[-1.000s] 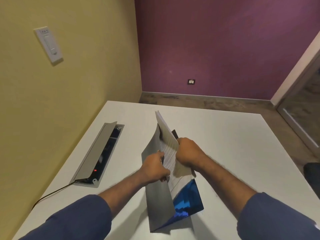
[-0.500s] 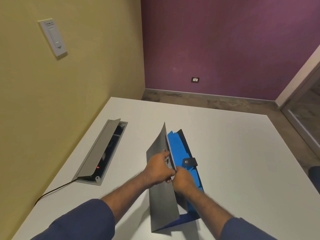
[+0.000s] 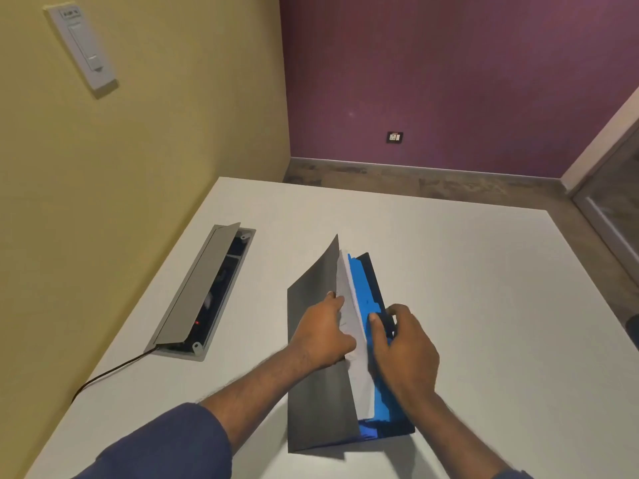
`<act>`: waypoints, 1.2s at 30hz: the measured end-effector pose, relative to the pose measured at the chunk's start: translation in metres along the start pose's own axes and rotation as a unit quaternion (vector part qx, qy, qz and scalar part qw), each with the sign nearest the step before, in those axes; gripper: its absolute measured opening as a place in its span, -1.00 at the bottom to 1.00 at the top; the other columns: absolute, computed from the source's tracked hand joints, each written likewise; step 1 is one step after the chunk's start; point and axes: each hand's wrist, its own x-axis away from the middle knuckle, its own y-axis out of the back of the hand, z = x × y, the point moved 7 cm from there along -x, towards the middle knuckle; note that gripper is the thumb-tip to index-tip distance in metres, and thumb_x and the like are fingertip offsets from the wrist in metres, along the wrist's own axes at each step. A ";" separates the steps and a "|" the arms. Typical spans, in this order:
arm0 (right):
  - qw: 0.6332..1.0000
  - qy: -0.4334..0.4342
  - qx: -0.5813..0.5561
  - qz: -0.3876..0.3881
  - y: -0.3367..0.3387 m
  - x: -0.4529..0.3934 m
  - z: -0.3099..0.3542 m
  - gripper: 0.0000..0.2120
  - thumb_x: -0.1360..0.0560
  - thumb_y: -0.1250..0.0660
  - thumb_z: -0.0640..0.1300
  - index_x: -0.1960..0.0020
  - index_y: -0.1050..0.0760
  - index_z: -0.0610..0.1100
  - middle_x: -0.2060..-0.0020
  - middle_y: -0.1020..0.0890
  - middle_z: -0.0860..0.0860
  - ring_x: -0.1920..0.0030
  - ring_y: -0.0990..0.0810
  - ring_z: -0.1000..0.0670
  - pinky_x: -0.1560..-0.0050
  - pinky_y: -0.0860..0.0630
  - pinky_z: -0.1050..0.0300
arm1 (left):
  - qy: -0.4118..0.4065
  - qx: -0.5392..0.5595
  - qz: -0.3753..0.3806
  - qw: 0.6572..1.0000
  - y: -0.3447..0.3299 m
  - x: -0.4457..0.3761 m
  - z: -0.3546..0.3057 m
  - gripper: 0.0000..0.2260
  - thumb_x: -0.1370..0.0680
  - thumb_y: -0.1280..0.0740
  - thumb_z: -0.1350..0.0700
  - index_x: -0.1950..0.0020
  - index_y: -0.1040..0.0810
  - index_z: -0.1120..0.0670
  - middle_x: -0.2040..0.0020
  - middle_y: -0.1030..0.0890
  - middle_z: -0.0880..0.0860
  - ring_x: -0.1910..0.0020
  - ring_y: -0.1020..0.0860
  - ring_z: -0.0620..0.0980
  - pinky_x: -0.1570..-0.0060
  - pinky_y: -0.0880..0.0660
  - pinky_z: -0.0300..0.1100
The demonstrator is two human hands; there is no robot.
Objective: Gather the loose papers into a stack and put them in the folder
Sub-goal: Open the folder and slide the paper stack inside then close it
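A folder (image 3: 316, 392) with a dark grey cover and blue inner dividers stands half open on the white table (image 3: 484, 305), spine toward me. A white stack of papers (image 3: 358, 368) sits inside it, between the grey cover and the blue dividers. My left hand (image 3: 323, 335) grips the grey cover's edge with the fingers against the papers. My right hand (image 3: 404, 350) holds the blue dividers and the dark clasp tab on the back cover.
An open grey cable box (image 3: 204, 288) is set into the table at the left, with a black cable (image 3: 103, 375) running toward me. A yellow wall stands at the left. The table's far edge lies beyond the folder.
The papers went from sticking up above the folder in my right hand to sitting down inside it. My right hand has moved out to the blue dividers and clasp tab.
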 end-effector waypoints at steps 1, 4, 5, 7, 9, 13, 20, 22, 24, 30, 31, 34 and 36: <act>1.000 -0.002 0.001 0.028 -0.006 -0.005 -0.011 -0.69 -0.52 -0.27 0.16 -0.23 -0.40 0.11 0.06 -0.53 0.14 0.14 -0.51 0.11 0.20 -0.43 0.31 | -0.002 0.000 0.006 1.000 -0.003 0.000 0.000 -0.32 -0.47 -0.48 0.17 -0.54 -0.28 0.06 -0.41 -0.44 -0.02 -0.11 -0.59 0.00 0.17 -0.67 -0.22; 0.971 -0.051 -0.015 0.234 -0.042 -0.012 -0.047 -0.39 -0.43 -0.40 0.00 -0.42 -0.28 0.10 -0.10 -0.45 0.07 -0.05 -0.49 0.04 -0.08 -0.49 0.19 | -0.015 -0.020 0.025 0.999 -0.012 -0.002 -0.004 -0.36 -0.47 -0.48 0.18 -0.49 -0.31 0.05 -0.34 -0.47 -0.02 -0.08 -0.59 0.02 0.22 -0.68 -0.18; 0.955 -0.073 -0.028 0.286 -0.051 -0.010 -0.056 -0.38 -0.38 -0.42 -0.03 -0.40 -0.30 0.06 -0.11 -0.45 0.08 -0.06 -0.50 0.04 -0.10 -0.48 0.20 | -0.017 -0.034 0.028 0.999 -0.015 -0.003 -0.004 -0.37 -0.46 -0.47 0.19 -0.49 -0.33 0.06 -0.35 -0.47 0.00 -0.09 -0.60 0.02 0.18 -0.68 -0.15; 0.939 -0.088 -0.032 0.332 -0.061 -0.007 -0.068 -0.49 -0.32 -0.45 -0.07 -0.22 -0.39 0.00 -0.07 -0.53 0.06 0.02 -0.56 0.03 -0.03 -0.53 0.19 | -0.021 -0.058 0.032 0.998 -0.019 -0.005 -0.002 -0.38 -0.45 -0.45 0.20 -0.49 -0.35 0.11 -0.42 -0.44 0.03 -0.13 -0.60 0.04 0.04 -0.67 -0.12; 0.933 -0.095 -0.013 0.347 -0.069 -0.004 -0.082 -0.66 -0.34 -0.45 -0.09 -0.04 -0.40 -0.01 0.10 -0.57 0.07 0.20 -0.55 0.08 0.16 -0.52 0.23 | -0.016 -0.085 0.044 0.995 -0.031 -0.009 0.000 -0.35 -0.44 -0.43 0.21 -0.52 -0.33 0.10 -0.53 -0.34 0.06 -0.22 -0.58 0.07 -0.10 -0.61 -0.16; 0.948 -0.135 -0.024 0.288 -0.072 0.002 -0.104 -0.86 -0.47 -0.34 -0.25 0.16 -0.39 -0.09 0.31 -0.55 0.04 0.33 -0.51 0.05 0.27 -0.52 0.16 | -0.011 -0.099 0.061 0.993 -0.065 -0.012 0.007 -0.34 -0.42 -0.43 0.26 -0.49 -0.34 0.04 -0.50 -0.34 0.07 -0.23 -0.56 0.09 -0.08 -0.56 -0.21; 0.957 -0.165 -0.050 0.235 -0.060 0.013 -0.136 -0.76 -0.48 -0.24 -0.39 -0.07 -0.44 -0.12 0.17 -0.57 -0.05 0.31 -0.51 0.09 0.29 -0.40 0.41 | 0.004 -0.064 0.074 0.995 -0.130 -0.008 0.027 -0.51 -0.39 -0.30 0.33 -0.30 -0.42 0.03 -0.46 -0.34 0.05 -0.29 -0.50 0.10 -0.18 -0.49 -0.17; 0.958 -0.164 -0.047 0.229 -0.058 0.017 -0.141 -0.73 -0.51 -0.24 -0.38 -0.16 -0.45 -0.16 0.10 -0.56 -0.04 0.26 -0.50 0.09 0.28 -0.37 0.44 | 0.006 -0.049 0.066 0.997 -0.141 -0.008 0.030 -0.59 -0.40 -0.31 0.30 -0.23 -0.45 0.05 -0.27 -0.44 0.02 -0.13 -0.53 0.06 -0.13 -0.55 -0.11; 0.961 -0.164 -0.041 0.218 -0.055 0.019 -0.148 -0.72 -0.53 -0.25 -0.37 -0.22 -0.45 -0.19 0.03 -0.56 -0.03 0.17 -0.51 0.03 0.21 -0.33 0.41 | -0.001 -0.070 0.065 0.995 -0.151 -0.009 0.033 -0.68 -0.44 -0.32 0.22 -0.19 -0.45 0.11 -0.19 -0.46 0.07 -0.08 -0.54 0.10 -0.05 -0.56 0.00; 0.968 -0.163 -0.017 0.189 -0.044 0.013 -0.163 -0.77 -0.53 -0.29 -0.33 -0.18 -0.51 -0.25 0.03 -0.57 -0.01 0.08 -0.51 0.01 0.09 -0.35 0.35 | -0.078 -0.230 0.086 0.966 -0.163 -0.009 0.048 -0.61 -0.53 -0.33 -0.01 -0.35 -0.46 0.03 -0.48 -0.34 0.02 -0.38 -0.39 0.13 -0.30 -0.42 -0.03; 0.969 -0.165 -0.018 0.180 -0.042 0.011 -0.165 -0.78 -0.53 -0.31 -0.33 -0.16 -0.52 -0.25 0.06 -0.57 0.00 0.11 -0.51 0.02 0.17 -0.36 0.38 | -0.091 -0.270 0.089 0.954 -0.165 -0.009 0.051 -0.51 -0.54 -0.31 -0.11 -0.45 -0.39 -0.02 -0.57 -0.25 0.01 -0.49 -0.25 0.15 -0.43 -0.28 0.04; 0.972 -0.166 -0.043 0.161 -0.042 0.012 -0.161 -0.81 -0.49 -0.38 -0.30 -0.10 -0.58 -0.23 0.17 -0.59 0.02 0.18 -0.55 0.03 0.20 -0.39 0.45 | -0.101 -0.313 0.111 0.938 -0.173 -0.011 0.063 -0.32 -0.56 -0.21 -0.28 -0.60 -0.10 -0.06 -0.65 0.03 0.02 -0.62 0.09 0.15 -0.56 0.11 0.11; 0.973 -0.143 -0.060 0.170 -0.050 0.019 -0.153 -0.80 -0.47 -0.43 -0.25 -0.09 -0.61 -0.20 0.17 -0.61 0.04 0.16 -0.57 0.03 0.09 -0.50 0.30 | -0.092 -0.314 0.123 0.937 -0.179 -0.011 0.072 -0.26 -0.58 -0.15 -0.31 -0.63 0.06 -0.03 -0.65 0.14 0.00 -0.62 0.18 0.11 -0.55 0.20 0.08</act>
